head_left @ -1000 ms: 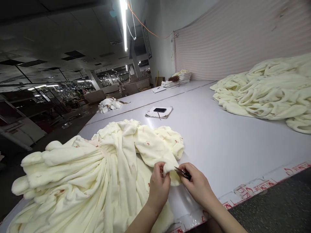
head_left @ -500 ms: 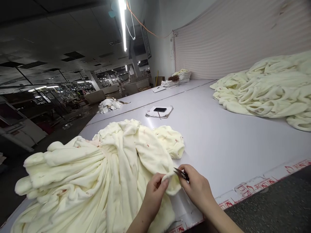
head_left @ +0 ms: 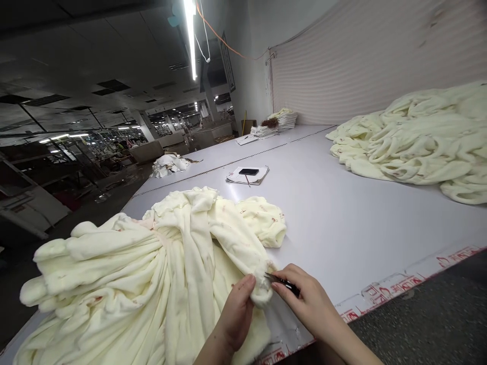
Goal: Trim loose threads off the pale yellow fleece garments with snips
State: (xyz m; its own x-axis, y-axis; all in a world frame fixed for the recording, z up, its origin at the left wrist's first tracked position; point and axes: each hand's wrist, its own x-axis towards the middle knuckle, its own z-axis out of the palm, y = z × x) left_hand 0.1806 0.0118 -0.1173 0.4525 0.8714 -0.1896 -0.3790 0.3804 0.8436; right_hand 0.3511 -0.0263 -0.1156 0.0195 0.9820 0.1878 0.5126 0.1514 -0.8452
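Observation:
A pale yellow plush garment (head_left: 186, 263) with small reddish prints lies bunched over the near left of the table. My left hand (head_left: 239, 306) is closed on the end of its sleeve, the thumb on top of the cloth. In my right hand (head_left: 310, 301) is a pair of small black thread snips (head_left: 287, 285), gripped between thumb and fingers. The tips of the snips meet the sleeve's opening just right of my left thumb. Part of the snips is hidden by my fingers.
On the white table (head_left: 323, 218) a dark phone (head_left: 248, 172) and a pencil rest on a stack of papers (head_left: 261, 177). More yellow garments are heaped in a pile (head_left: 414, 142) at the right. White cloth scraps (head_left: 169, 165) and folded stacks (head_left: 285, 120) sit farther back.
The sleeve end has been turned so its opening and fuzzy edge show. My left hand has opened slightly around the cloth, and the snips have moved a little down and left onto it.

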